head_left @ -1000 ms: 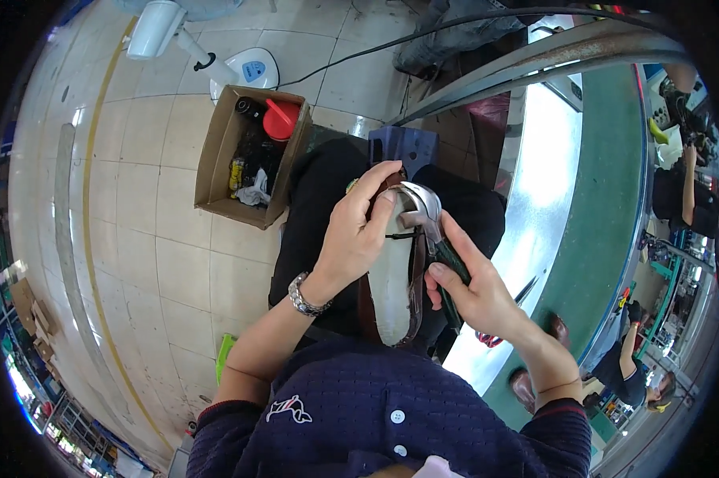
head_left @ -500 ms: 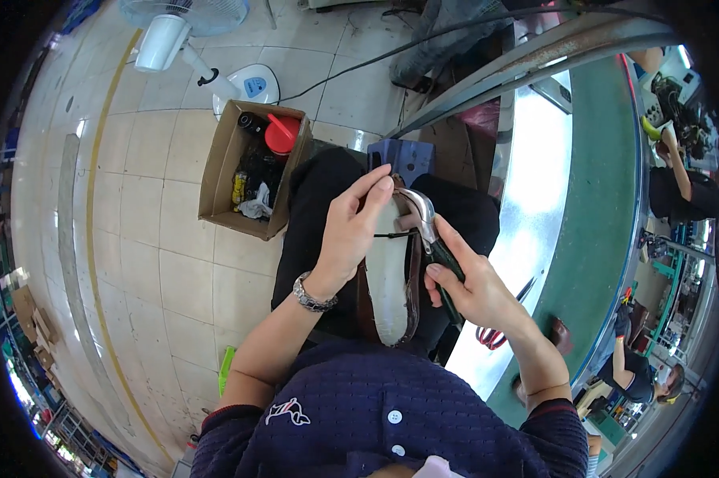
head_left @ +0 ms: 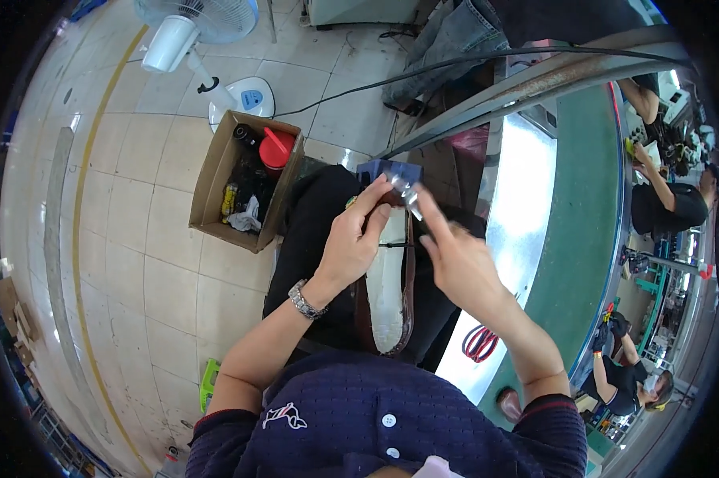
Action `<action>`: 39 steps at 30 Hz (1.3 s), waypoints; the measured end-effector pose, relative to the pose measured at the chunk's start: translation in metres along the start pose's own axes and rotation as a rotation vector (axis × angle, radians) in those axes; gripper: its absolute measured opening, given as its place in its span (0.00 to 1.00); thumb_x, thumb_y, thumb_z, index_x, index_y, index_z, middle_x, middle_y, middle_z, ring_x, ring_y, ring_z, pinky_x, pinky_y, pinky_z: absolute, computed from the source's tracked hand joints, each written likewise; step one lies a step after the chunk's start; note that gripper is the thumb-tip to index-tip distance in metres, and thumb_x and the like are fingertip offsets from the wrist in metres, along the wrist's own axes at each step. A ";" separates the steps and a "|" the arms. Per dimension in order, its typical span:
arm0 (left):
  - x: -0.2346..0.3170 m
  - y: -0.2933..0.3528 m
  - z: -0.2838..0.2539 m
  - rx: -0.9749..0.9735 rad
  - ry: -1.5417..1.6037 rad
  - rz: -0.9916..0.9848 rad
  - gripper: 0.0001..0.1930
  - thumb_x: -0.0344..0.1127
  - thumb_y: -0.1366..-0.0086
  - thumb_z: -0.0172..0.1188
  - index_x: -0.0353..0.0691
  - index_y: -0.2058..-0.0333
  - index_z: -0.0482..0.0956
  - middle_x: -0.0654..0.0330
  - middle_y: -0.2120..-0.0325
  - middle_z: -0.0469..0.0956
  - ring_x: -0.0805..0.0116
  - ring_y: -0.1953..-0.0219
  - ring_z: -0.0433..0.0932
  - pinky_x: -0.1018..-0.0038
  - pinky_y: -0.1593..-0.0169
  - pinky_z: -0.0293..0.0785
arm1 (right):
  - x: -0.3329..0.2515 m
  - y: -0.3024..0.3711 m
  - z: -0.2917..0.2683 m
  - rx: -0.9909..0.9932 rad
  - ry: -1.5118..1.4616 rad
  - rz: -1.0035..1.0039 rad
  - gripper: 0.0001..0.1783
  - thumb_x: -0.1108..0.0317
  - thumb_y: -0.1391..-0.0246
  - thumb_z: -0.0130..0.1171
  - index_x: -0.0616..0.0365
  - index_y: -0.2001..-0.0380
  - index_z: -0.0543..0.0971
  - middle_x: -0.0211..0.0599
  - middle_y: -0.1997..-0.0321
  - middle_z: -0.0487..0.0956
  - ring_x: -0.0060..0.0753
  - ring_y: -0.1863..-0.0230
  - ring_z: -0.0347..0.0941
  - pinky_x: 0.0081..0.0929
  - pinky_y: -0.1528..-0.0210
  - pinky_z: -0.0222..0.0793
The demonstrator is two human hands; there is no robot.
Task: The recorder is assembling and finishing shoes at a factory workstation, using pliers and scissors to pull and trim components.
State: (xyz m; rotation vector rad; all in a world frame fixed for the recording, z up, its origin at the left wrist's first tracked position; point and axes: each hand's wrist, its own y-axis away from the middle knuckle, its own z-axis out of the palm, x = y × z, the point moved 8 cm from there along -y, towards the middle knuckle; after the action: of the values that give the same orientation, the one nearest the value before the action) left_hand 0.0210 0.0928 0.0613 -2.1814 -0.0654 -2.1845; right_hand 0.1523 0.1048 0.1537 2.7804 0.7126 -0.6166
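Observation:
A brown shoe lies sole-up across my lap, its pale insole board showing and a thin black cord across it. My left hand is closed on the leather at the shoe's far end, thumb and forefinger near the rim. In my closed right hand is a pair of lasting pliers. Their silver head is smeared by motion just beside my left fingertips, over the far end of the shoe. The pliers' handles are mostly hidden by the right hand.
Left of my legs stands a cardboard box with a red jug and bottles. Beyond it is a fan. On the right runs a bench with a green belt, red-handled scissors on its metal edge. Co-workers sit across it.
The pliers have swung from lying along the shoe's right rim to above its far end. My right hand has turned and lifted. My left hand keeps its hold.

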 end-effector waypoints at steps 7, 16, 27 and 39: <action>-0.006 0.000 -0.002 -0.105 0.024 -0.085 0.19 0.32 0.30 0.50 0.33 0.42 0.69 0.45 0.39 0.66 0.56 0.38 0.69 0.72 0.39 0.63 | -0.015 0.005 -0.020 0.059 -0.049 -0.128 0.39 0.69 0.40 0.53 0.42 0.29 0.51 0.50 0.73 0.79 0.46 0.78 0.78 0.39 0.72 0.77; -0.002 0.002 -0.006 -0.194 -0.008 -0.169 0.23 0.30 0.31 0.51 0.33 0.38 0.64 0.50 0.40 0.68 0.66 0.41 0.69 0.74 0.37 0.60 | -0.019 0.005 -0.020 0.089 0.014 -0.178 0.40 0.69 0.40 0.52 0.41 0.28 0.47 0.49 0.75 0.78 0.46 0.78 0.78 0.38 0.78 0.76; -0.008 0.054 -0.005 -0.205 0.335 -0.433 0.60 0.34 0.48 0.73 0.41 0.30 0.32 0.49 0.32 0.49 0.62 0.33 0.54 0.66 0.34 0.56 | -0.015 0.011 -0.018 0.140 -0.064 -0.149 0.41 0.68 0.40 0.53 0.42 0.28 0.46 0.49 0.74 0.79 0.45 0.79 0.78 0.37 0.77 0.76; -0.021 0.090 0.020 -0.303 0.547 -0.642 0.43 0.30 0.44 0.69 0.42 0.34 0.52 0.60 0.44 0.67 0.68 0.41 0.65 0.68 0.37 0.60 | -0.003 0.060 -0.028 0.306 -0.440 -0.045 0.34 0.69 0.46 0.60 0.49 0.35 0.65 0.43 0.68 0.76 0.42 0.65 0.76 0.36 0.60 0.72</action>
State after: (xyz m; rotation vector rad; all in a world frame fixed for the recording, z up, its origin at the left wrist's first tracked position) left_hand 0.0470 0.0050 0.0398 -1.7473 -0.4987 -3.2658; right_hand 0.1890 0.0604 0.1853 2.7350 0.6261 -1.3942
